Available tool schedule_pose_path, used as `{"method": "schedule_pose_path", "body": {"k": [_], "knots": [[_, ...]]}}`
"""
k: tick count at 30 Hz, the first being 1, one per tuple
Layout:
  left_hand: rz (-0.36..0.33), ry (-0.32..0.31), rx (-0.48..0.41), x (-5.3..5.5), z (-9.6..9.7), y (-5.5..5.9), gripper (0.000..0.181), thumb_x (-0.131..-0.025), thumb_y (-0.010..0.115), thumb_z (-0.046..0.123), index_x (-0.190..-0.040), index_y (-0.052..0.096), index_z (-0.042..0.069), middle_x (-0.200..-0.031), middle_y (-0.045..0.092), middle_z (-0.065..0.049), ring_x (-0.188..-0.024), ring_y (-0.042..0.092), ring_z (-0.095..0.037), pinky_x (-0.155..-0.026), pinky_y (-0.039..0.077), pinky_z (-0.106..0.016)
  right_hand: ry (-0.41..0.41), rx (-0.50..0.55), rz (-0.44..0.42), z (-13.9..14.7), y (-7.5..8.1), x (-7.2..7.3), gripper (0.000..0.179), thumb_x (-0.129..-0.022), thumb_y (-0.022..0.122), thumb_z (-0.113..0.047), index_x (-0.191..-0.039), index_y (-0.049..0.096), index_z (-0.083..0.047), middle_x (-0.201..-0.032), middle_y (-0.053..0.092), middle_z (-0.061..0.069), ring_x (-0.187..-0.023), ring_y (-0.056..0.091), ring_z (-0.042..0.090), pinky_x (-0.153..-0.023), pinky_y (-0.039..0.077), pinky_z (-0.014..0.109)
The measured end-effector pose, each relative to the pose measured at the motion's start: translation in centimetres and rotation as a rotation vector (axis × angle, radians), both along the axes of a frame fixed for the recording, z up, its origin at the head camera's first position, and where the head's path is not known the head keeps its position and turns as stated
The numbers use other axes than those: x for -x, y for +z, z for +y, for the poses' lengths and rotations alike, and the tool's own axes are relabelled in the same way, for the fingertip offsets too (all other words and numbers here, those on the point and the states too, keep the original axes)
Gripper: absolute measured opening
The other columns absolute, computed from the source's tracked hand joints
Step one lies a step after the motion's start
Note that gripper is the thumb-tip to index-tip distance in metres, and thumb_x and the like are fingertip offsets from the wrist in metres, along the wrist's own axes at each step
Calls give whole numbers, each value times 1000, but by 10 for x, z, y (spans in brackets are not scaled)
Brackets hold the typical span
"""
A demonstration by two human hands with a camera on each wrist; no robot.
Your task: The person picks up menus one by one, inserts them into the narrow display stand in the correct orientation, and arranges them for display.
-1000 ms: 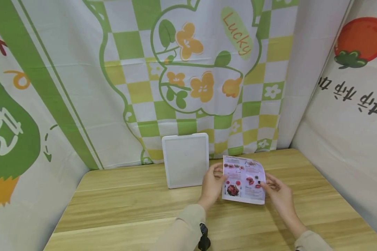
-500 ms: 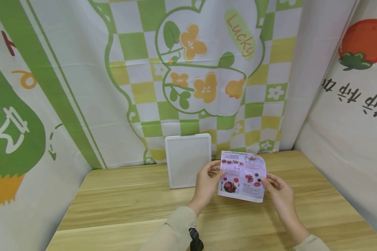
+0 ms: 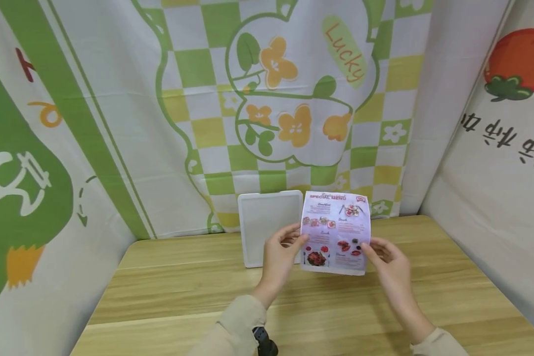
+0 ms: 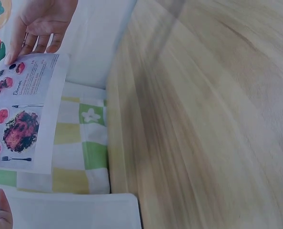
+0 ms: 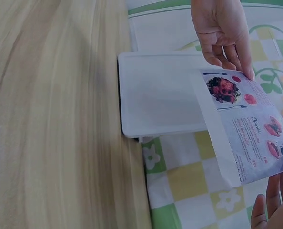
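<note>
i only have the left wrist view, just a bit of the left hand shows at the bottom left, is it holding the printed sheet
Observer: Yes. The head view shows the left hand pinching the printed sheet by its left edge.
Operator: ok, my picture cuts off the top of it, what's printed up there
Observer: A heading whose block capitals read SPECIAL MENU.
Operator: and that white thing at the bottom of my picture, i get just one corner
Observer: The head view shows it as an upright rectangular board with a raised rim, standing near the back edge of the table.
</note>
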State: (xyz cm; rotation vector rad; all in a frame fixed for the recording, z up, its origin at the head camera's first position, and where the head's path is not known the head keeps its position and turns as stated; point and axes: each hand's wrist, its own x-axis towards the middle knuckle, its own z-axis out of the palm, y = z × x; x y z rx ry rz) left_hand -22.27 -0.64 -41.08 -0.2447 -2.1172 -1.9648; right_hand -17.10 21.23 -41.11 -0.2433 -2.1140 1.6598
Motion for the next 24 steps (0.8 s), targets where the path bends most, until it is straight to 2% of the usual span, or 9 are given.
{"method": "schedule_pose_path", "body": {"k": [5, 14, 20, 24], "knots": [[33, 18, 19, -2, -15, 8, 31, -85, 79, 18, -113, 72, 7, -95, 72, -6, -83, 60, -14, -77, 49, -25, 30, 5, 2, -8, 7, 6, 34, -90, 75, -17, -118, 65, 2, -94, 68, -14, -86, 60, 0, -78, 48, 14], [44, 69, 75, -4, -43, 19, 31, -86, 78, 19, -114, 70, 8, -95, 72, -4, -83, 60, -13, -77, 51, -25, 117, 26, 54, -29, 22, 16, 30, -92, 73, -16, -114, 66, 2, -93, 70, -9, -84, 61, 4, -76, 49, 17], [68, 101, 107, -6, -61, 29, 29, -86, 78, 18, -113, 71, 9, -94, 72, -3, -82, 61, -14, -76, 52, -26, 156, 29, 81, -42, 32, 29, 28, -92, 73, -16, -112, 67, 2, -86, 69, -12, -81, 60, 5, -75, 49, 19], [90, 123, 126, -7, -73, 35, 30, -85, 79, 16, -113, 70, 7, -93, 72, -5, -82, 62, -15, -75, 52, -25, 199, 34, 112, -51, 37, 38, 27, -91, 73, -12, -112, 66, 4, -87, 69, -6, -80, 61, 6, -76, 51, 19]]}}
